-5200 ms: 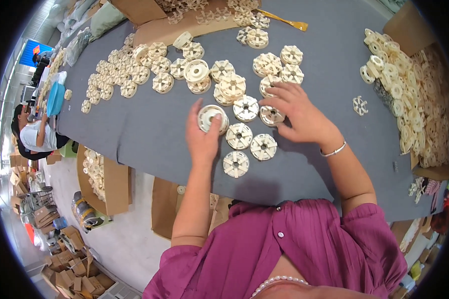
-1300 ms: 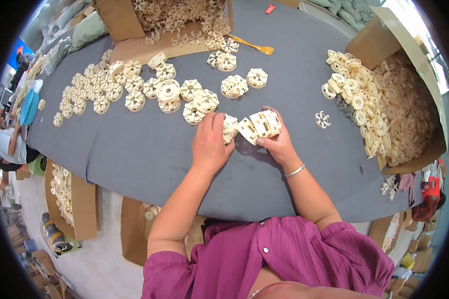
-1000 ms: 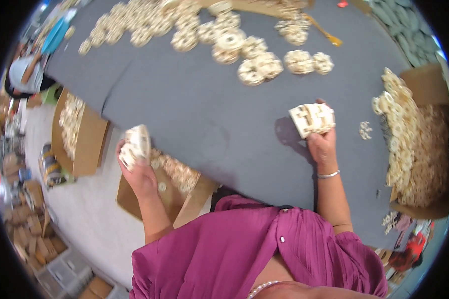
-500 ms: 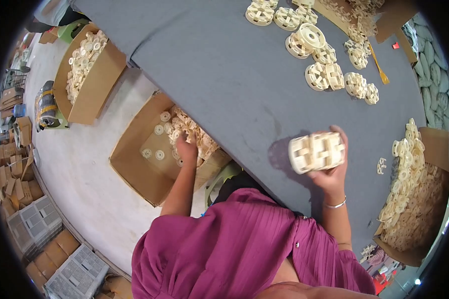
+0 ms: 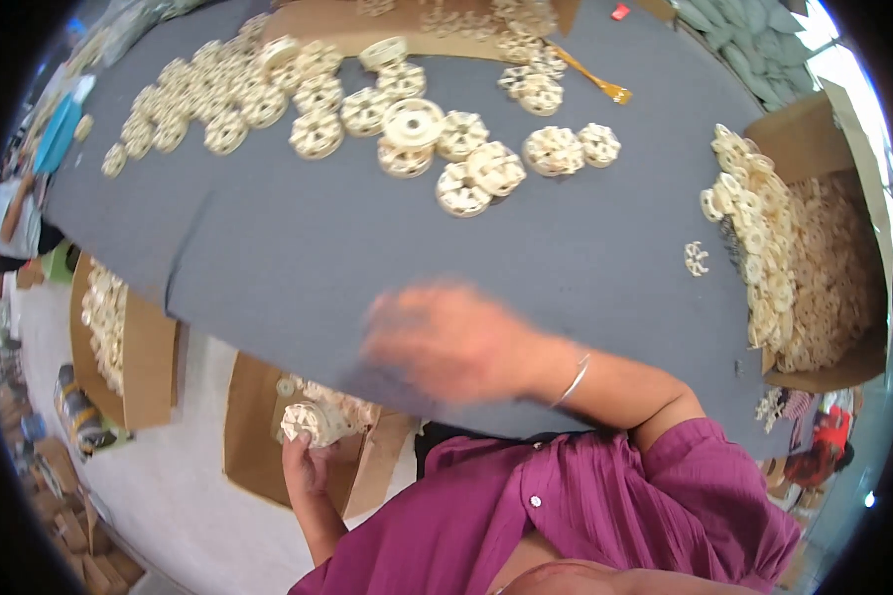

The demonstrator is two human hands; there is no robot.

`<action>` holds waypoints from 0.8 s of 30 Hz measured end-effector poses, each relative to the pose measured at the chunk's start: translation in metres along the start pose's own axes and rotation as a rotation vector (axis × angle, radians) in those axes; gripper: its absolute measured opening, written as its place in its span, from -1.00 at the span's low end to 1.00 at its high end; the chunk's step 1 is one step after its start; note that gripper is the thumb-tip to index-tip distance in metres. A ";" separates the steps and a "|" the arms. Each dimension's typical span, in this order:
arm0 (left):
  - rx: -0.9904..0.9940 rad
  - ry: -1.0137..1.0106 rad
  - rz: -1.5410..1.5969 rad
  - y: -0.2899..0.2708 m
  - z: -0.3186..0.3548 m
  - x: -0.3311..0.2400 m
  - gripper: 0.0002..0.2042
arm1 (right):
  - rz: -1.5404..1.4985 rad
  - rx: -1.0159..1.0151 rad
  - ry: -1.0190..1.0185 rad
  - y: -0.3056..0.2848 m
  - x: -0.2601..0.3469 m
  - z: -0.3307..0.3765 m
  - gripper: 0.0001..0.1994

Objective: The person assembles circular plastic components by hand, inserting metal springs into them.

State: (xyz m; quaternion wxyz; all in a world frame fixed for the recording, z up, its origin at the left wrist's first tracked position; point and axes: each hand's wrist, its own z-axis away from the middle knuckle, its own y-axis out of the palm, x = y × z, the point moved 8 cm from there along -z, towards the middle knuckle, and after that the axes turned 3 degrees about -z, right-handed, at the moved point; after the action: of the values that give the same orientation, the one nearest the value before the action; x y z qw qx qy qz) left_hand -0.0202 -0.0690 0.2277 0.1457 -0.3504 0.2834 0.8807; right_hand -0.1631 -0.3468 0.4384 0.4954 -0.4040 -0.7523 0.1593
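Note:
My left hand (image 5: 310, 466) is closed round a stack of cream plastic wheel-shaped parts (image 5: 313, 424), over an open cardboard box (image 5: 248, 436) by the table's front edge. Small cream pieces (image 5: 342, 395) lie in that box below it. My right hand (image 5: 446, 342), with a bangle at the wrist, is above the front of the grey-covered table (image 5: 298, 238). Motion smears its fingers, so I cannot tell whether they hold anything. Beyond it on the table stand assembled cream wheels (image 5: 463, 188), several in loose rows, with a flat-topped one (image 5: 413, 123) resting on another.
Many more cream wheels (image 5: 179, 94) crowd the far left. A tipped cardboard box (image 5: 814, 367) at the right spills cream pieces onto the table. A small loose piece (image 5: 697, 259) lies near it. An orange-yellow tool (image 5: 610, 91) lies at the back. Another filled carton (image 5: 149, 367) stands left of the table.
The wheel stack has gone from my right hand over the table to my left hand above the box. My right hand has swept left and is blurred. The view has turned toward the table's far left.

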 end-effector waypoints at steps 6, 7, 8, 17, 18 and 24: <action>-0.301 -0.486 -0.697 -0.164 -0.111 0.165 -0.28 | 0.688 -0.133 0.600 -0.191 -0.158 0.059 -0.35; -0.282 -0.486 -0.707 -0.164 -0.124 0.179 -0.28 | 0.702 -0.140 0.613 -0.195 -0.166 0.065 -0.35; -0.315 -0.523 -0.866 -0.165 -0.133 0.188 -0.22 | 0.644 -0.136 0.644 -0.199 -0.174 0.071 -0.36; -1.061 0.008 -1.563 -0.174 -0.121 0.044 -0.34 | -0.189 -0.572 0.719 -0.226 -0.161 0.146 -0.37; -1.099 0.421 -1.481 -0.143 -0.104 -0.004 -0.45 | -0.420 -0.611 0.721 -0.219 -0.159 0.156 -0.35; -0.162 1.102 -0.573 0.156 0.028 -0.131 -0.66 | -0.666 -0.479 0.508 -0.159 -0.082 0.133 -0.36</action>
State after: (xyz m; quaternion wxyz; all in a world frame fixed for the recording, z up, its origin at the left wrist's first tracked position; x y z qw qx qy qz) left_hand -0.0132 -0.1844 0.3982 0.1813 -0.8251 0.1439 0.5154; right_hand -0.3358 -0.4872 0.4279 0.5805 -0.2701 -0.7116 -0.2894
